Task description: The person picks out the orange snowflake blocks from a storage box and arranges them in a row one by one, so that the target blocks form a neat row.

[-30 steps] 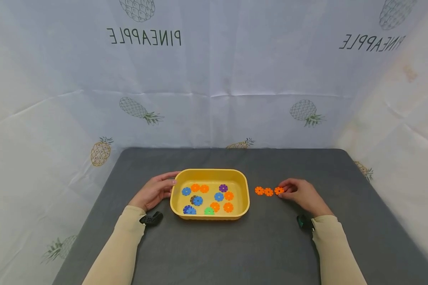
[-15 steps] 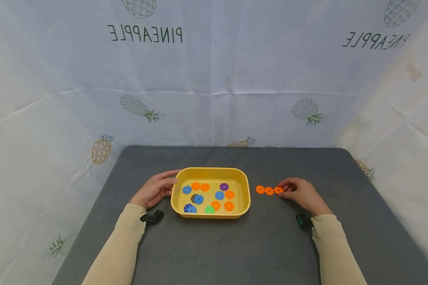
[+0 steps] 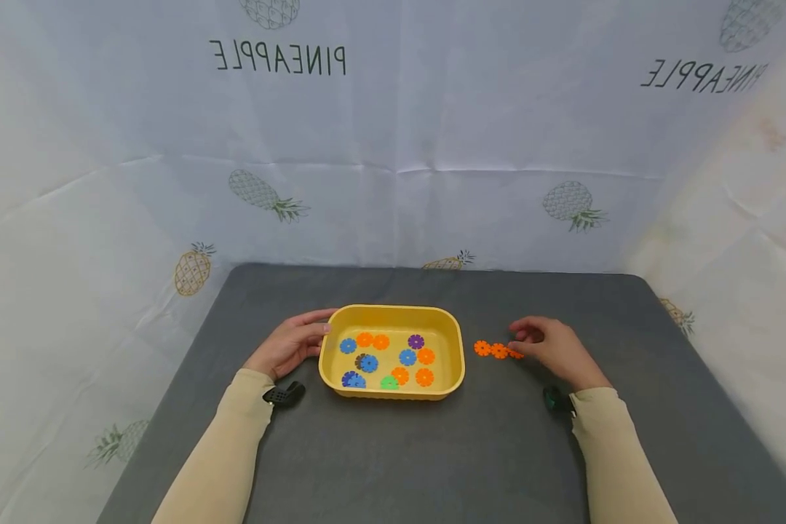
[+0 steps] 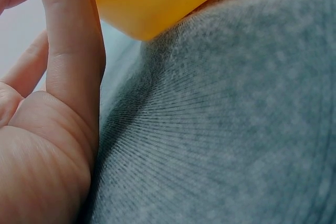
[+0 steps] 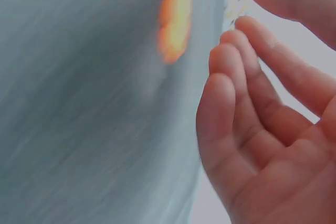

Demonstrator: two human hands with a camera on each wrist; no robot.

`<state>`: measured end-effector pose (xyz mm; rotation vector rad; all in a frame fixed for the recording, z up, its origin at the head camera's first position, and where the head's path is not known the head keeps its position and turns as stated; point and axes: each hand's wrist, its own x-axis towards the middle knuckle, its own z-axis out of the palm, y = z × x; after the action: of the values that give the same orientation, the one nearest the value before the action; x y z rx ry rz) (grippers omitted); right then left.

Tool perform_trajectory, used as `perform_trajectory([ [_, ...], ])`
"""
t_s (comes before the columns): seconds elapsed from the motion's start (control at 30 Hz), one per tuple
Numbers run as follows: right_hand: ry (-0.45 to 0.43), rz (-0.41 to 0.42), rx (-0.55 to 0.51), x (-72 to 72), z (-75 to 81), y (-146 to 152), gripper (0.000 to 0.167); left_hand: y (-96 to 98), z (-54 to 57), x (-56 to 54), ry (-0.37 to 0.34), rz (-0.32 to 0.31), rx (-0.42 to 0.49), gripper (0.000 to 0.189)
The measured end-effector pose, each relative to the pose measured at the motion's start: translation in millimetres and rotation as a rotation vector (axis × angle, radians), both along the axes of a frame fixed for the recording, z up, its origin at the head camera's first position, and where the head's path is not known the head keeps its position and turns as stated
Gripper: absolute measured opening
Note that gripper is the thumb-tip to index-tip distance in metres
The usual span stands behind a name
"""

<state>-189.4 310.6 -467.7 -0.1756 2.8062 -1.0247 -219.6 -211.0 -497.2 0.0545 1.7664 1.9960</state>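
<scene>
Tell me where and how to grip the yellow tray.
Probably by the rim at both short ends of the yellow tray, one hand from each side: its length runs left to right, and the left hand holds the left end. Come to the right end from the near side, since the row of orange discs lies beside it. Keep it level: multicoloured discs lie inside.

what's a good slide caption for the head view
Left hand holding a yellow tray of colored discs, right hand at three orange discs alongside.

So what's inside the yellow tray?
The tray holds blue discs, orange discs, a purple disc, a green disc and a brownish disc partly under a blue one. The near rim hides the green disc's lower part; anything underneath is hidden.
</scene>
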Motion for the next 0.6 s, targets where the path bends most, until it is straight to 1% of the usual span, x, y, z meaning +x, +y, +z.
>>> perform_trajectory([
  [0.07,0.021,0.029,-0.006,-5.1,9.3,-11,0.038,0.8,0.0,-0.8,0.005,-0.002,-0.002,0.062],
  [0.13,0.034,0.074,-0.016,-12.3,21.1,-27,0.037,0.6,0.1,-1.3,0.009,-0.006,-0.005,0.063],
  [0.27,0.05,0.191,-0.015,-28.4,45.7,-62,0.034,0.3,0.5,-2.1,0.004,-0.004,-0.003,0.062],
  [0.37,0.044,0.282,-0.012,-38.0,60.0,-89,0.032,0.1,0.8,-2.4,0.007,-0.005,-0.004,0.06],
  [0.47,0.006,0.363,-0.02,-44.4,69.0,-115,0.031,-0.2,1.4,-2.5,0.002,-0.004,-0.004,0.059],
  [0.6,-0.034,0.484,0.0,-49.5,73.3,-144,0.029,-0.4,2.0,-2.3,0.005,-0.011,-0.003,0.061],
])
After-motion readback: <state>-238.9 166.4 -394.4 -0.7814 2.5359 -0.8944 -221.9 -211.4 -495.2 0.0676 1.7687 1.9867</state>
